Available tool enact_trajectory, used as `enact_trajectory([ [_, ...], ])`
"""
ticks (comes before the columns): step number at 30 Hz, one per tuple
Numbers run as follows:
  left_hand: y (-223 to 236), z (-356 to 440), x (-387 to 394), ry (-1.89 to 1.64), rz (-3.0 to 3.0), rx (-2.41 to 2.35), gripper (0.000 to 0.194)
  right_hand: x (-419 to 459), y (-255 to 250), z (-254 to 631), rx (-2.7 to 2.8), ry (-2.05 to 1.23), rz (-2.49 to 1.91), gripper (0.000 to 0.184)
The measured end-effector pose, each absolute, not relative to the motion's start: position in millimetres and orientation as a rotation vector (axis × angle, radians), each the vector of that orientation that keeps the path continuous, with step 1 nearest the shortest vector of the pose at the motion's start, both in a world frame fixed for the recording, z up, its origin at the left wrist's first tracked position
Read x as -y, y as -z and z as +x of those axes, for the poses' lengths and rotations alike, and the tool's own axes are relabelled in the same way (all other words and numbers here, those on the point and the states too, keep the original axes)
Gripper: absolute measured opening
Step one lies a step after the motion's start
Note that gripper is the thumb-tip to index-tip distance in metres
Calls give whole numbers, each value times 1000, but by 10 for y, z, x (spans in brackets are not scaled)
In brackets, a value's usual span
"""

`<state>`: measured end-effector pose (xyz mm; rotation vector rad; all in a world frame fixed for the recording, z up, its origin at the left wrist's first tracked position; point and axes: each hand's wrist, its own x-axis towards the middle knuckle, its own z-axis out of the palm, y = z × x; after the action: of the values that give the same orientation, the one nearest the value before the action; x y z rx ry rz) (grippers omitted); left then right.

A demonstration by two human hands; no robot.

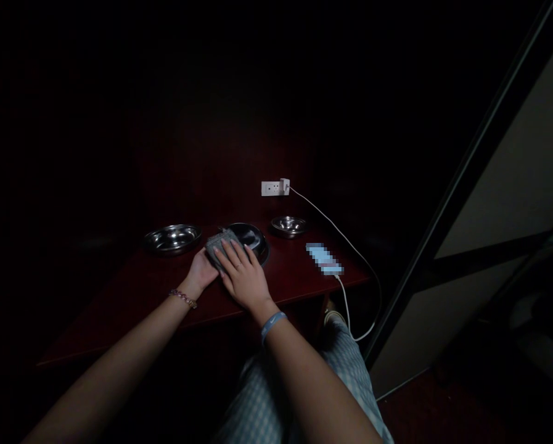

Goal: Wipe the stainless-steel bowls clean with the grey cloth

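Note:
A grey cloth (220,242) lies bunched against a shiny round metal dish (247,236) on the dark red desk. My left hand (204,269) grips the cloth from its near left side, its fingers mostly hidden beneath the fabric. Over the cloth rests my right hand (245,274), flat, with its fingers stretched out toward the dish. Cloth and fingers cover the dish's left part. Whether my left fingers also touch the dish I cannot tell.
On the desk (165,296) stand a wide metal dish (173,238) at left and a small metal bowl (288,226) at the back. A phone (323,258) lies at right, its white cable (336,226) running to a wall socket (271,189). A framed panel (502,154) rises at right.

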<state>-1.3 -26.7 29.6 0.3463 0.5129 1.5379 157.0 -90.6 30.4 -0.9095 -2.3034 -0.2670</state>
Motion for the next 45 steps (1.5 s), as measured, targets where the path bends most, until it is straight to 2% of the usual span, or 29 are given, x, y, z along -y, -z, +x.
enact_trajectory([
  [3, -359, 28, 313, -1506, 351, -519, 35, 842, -342, 1598, 2130, 187, -1058, 62],
  [8, -369, 72, 346, -1415, 396, -513, 39, 714, -379, 1739, 1855, -1, -1169, 54],
  [12, -290, 15, 307, -1311, 433, -503, 39, 596, -401, 1964, 1589, -280, -1322, 58],
  [16, -271, -25, 295, -1249, 461, -484, 36, 534, -428, 2179, 1529, -457, -1229, 56],
  [19, -310, -15, 323, -1279, 447, -481, 34, 563, -448, 2239, 1591, -467, -1151, 54],
  [26, -369, 17, 359, -1295, 434, -564, 36, 727, -486, 2152, 1613, -427, -1286, 55],
  [35, -374, 81, 386, -1299, 421, -639, 30, 648, -358, 1997, 1609, -298, -1261, 62],
  [45, -375, 131, 380, -1295, 468, -631, 31, 605, -323, 1837, 1755, -50, -1134, 57],
])
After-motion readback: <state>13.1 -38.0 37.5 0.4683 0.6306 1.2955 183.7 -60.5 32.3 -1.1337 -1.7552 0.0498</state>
